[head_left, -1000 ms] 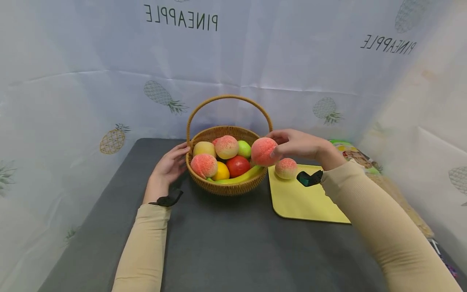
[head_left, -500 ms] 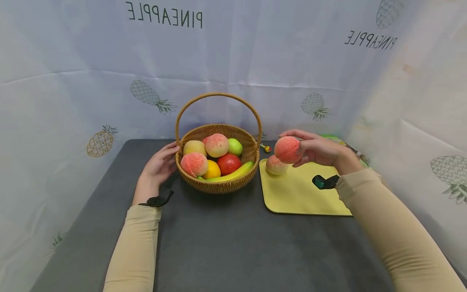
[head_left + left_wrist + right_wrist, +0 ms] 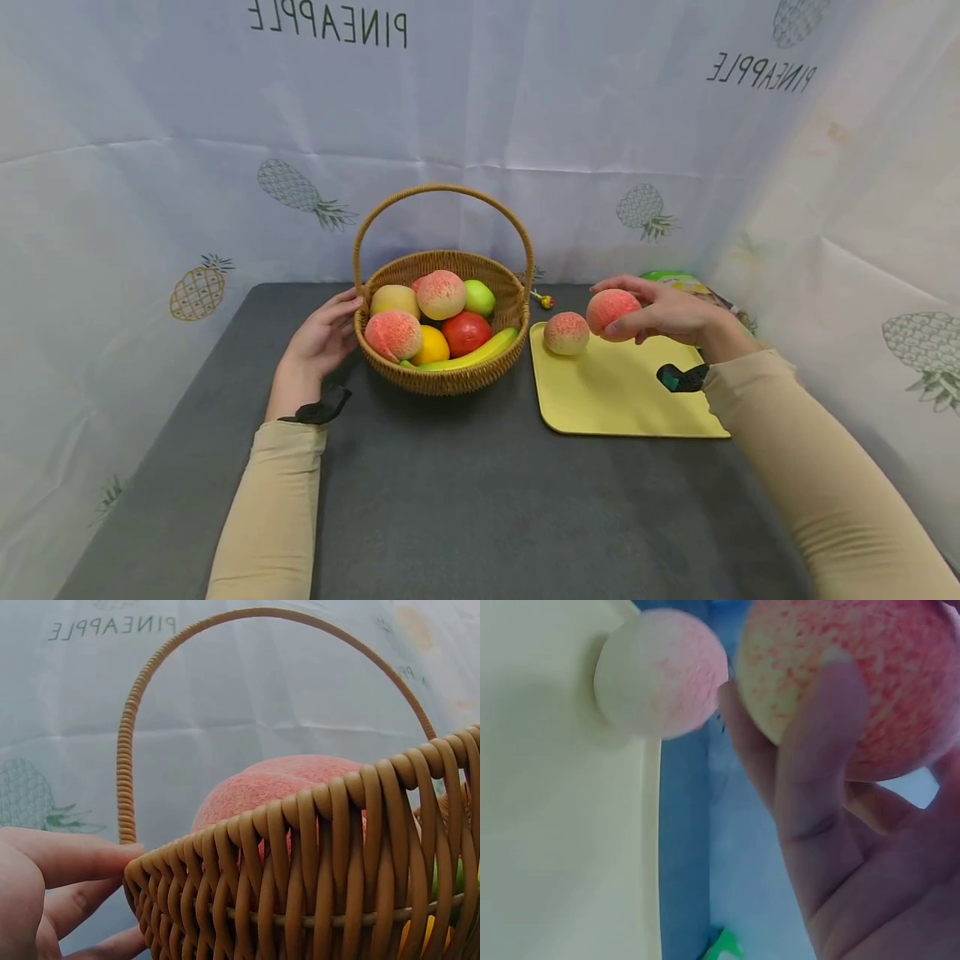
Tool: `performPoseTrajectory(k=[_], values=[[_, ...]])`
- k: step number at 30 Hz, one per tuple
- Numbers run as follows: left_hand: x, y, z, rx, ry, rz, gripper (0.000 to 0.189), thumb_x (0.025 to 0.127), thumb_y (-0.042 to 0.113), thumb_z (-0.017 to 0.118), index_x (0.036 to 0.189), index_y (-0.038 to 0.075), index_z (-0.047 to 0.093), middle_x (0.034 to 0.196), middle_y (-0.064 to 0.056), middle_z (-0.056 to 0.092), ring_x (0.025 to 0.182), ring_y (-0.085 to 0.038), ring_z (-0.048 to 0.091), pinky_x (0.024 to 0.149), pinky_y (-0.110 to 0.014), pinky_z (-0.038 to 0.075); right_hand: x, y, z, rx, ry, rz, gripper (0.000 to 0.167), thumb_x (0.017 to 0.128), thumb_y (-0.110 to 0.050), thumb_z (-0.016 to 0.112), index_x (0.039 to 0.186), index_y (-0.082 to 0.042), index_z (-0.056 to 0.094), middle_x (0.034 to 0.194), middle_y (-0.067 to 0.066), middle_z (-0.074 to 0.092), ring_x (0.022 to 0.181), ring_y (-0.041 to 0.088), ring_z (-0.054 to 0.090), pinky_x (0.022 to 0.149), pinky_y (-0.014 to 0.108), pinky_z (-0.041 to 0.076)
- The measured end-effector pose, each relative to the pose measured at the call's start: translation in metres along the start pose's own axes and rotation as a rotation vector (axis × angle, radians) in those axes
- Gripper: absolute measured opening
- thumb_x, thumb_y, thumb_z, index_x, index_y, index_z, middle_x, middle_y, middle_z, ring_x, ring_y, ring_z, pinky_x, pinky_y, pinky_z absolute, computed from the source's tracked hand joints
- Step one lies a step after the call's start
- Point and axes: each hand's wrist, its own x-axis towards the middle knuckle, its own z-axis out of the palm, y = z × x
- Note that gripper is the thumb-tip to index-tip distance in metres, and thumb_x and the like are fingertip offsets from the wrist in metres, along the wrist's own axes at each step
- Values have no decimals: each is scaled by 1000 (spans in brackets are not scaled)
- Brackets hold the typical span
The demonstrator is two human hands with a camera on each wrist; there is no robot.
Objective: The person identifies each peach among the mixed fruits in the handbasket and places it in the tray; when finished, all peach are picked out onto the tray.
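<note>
A wicker basket [image 3: 442, 381] with a tall hoop handle stands toward the back of the table. It holds peaches, a yellow fruit, a green one, an orange one, a red one and a banana [image 3: 480, 352]. My left hand [image 3: 318, 340] touches the basket's left rim near the handle's foot, fingers fairly straight; the left wrist view has a fingertip [image 3: 124, 859] against the weave. Over the yellow tray [image 3: 630, 400], my right hand [image 3: 667, 313] grips a pink peach [image 3: 611, 310], thumb across its front. A second peach [image 3: 566, 333] sits on the tray's back left corner.
Behind the tray lies a green packet [image 3: 675, 282], partly hidden by the right hand. A small red and yellow lollipop-like thing [image 3: 546, 301] lies right of the basket. Hanging white cloth [image 3: 480, 100] printed with pineapples encloses the dark table [image 3: 465, 500].
My right hand has carried the pink peach rightward, from beside the basket's right rim to above the tray. The left hand still touches the basket. The head view has shifted slightly.
</note>
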Motion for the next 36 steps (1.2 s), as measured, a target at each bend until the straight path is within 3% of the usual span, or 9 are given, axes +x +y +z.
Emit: performPoseTrajectory(k=[8,18,27,36], values=[[-2,0,0,4,-8,0,33,109,19,54,140,20,45,129,5,56,115,-12,56,92,-30,45,-4,20,-11,-21,-5,90,68,89,-17,76,143,3,38,130,21,52,104,30,60,81,39,56],[-2,-1,2,11,-7,14,35,109,19,55,142,17,45,127,4,59,113,-12,59,91,-30,47,2,46,-18,-61,11,158,72,87,-16,81,147,-3,42,135,20,51,111,31,58,96,53,50],[-3,-2,1,40,-1,16,34,109,20,55,142,18,46,132,4,55,117,-13,57,94,-31,45,18,64,-16,-89,64,151,77,88,-18,81,150,-1,39,146,23,44,115,33,57,99,53,49],[1,-3,2,41,9,19,34,109,20,55,142,19,46,135,2,53,119,-14,56,95,-32,44,28,75,-15,-105,38,166,74,91,-19,78,151,-2,39,151,24,40,125,36,52,101,52,48]])
